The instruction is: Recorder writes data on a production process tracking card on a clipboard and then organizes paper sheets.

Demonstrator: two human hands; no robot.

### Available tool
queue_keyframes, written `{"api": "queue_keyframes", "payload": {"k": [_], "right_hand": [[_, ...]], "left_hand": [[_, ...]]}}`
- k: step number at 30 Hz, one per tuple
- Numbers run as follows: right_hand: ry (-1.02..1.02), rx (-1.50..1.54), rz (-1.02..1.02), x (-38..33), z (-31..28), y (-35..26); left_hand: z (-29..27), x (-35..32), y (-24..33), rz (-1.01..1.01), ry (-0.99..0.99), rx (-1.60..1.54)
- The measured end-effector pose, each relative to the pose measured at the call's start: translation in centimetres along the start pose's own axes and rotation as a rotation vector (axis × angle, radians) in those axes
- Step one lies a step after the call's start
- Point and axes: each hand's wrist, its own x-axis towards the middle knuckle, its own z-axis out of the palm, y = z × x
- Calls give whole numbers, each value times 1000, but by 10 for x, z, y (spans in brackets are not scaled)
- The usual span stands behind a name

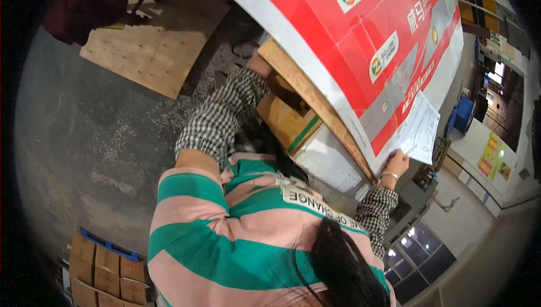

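plywood sheet (155, 47), stacked brown cartons (107, 276)

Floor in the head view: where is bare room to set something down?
Bare floor lies left of the left sleeve, between the plywood and the cartons. It is crowded at the sheet: the right hand grips its edge beside a paper, with boxes packed beneath.

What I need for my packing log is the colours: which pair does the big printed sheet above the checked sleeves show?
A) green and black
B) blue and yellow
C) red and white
C: the large flat printed sheet, whose lower edge the right hand grips, is mainly red with a white border; a white paper lies against it by that hand.
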Motion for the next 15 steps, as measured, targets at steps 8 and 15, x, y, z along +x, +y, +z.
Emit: {"api": "queue_keyframes", "payload": {"k": [8, 15], "right_hand": [[47, -71, 58, -10, -7, 1], [27, -118, 17, 25, -2, 20]], "left_hand": [[-90, -80, 59, -163, 190, -93], [-161, -119, 92, -74, 652, -156]]}}
